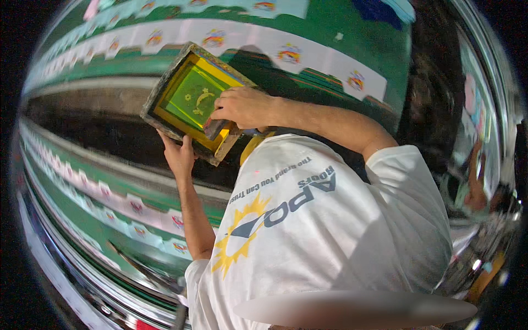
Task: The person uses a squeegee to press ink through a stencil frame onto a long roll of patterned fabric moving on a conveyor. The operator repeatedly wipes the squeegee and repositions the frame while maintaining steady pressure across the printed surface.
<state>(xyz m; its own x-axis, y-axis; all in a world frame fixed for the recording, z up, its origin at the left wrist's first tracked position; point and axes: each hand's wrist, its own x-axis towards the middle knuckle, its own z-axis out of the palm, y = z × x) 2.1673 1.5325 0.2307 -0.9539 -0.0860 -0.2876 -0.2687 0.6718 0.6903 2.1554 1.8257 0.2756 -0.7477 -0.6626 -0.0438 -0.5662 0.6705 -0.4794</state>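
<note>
A screen-printing frame (pixel 163 91) with worn, stained edges is tilted in front of me, above the dark gap between two green tables. Its yellow-green mesh (pixel 190 88) carries a small pale design. My left hand (pixel 179 155) grips the frame's near left edge, thumb up against the side and fingers partly hidden beneath. Inside the frame, my right hand (pixel 245 107) is closed around a squeegee (pixel 213 130), a dark block at the mesh's near right end. Its lower edge is partly hidden, so contact with the mesh cannot be made out.
Beyond the frame, a green table (pixel 330 33) bears rows of white fabric pieces (pixel 324 60) with colourful prints. Another green table (pixel 104 203) with printed pieces runs along the left. Dark blue cloth (pixel 377 12) lies at the far right. Another person's arm (pixel 474 170) shows at the right rim.
</note>
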